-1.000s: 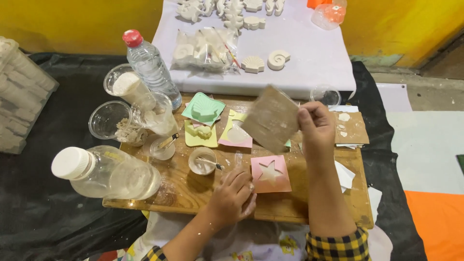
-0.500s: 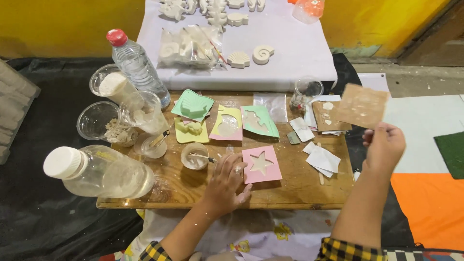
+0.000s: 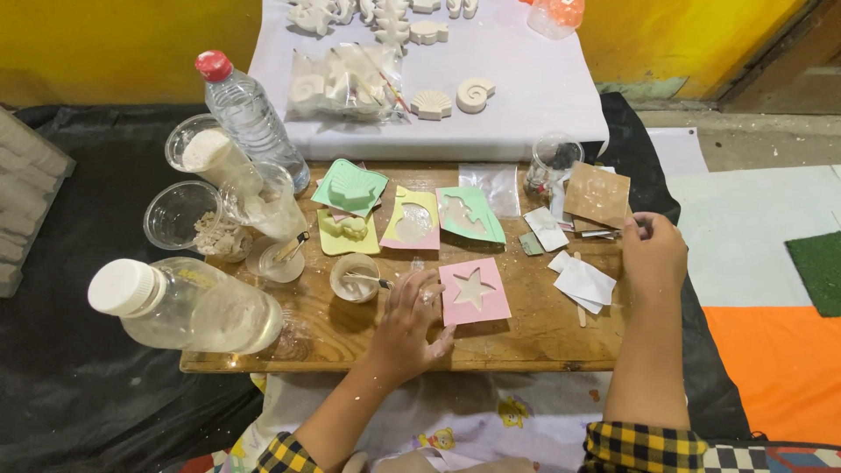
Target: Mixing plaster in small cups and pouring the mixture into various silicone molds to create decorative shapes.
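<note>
— Starting at the far left, what sits on the wooden tabletop?

— A large clear bottle with a white cap lies on its side at the left edge. Behind it stand clear plastic cups with white powder, and an upright water bottle with a red cap. Just right of the cups is a small white bowl with a stirrer.

— And the left hand?

— The left hand rests flat on the wood, fingers spread open and dusted white, gripping nothing. Its fingertips touch the left edge of the pink star mould, which lies flat near the middle of the tabletop.

— What lies behind that mould?

— A green shell mould stacked above a yellow mould, then a pink and yellow mould with a round hollow, then a green mould.

— Farther right?

— White paper pieces and a wooden stick lie near a stack topped by a brown cardboard square. The right hand is at that stack's lower right edge, fingers curled and pinched on something thin; I cannot tell what.

— Anything beyond the tabletop?

— A white sheet carries plaster shell casts and a plastic bag of casts.
</note>
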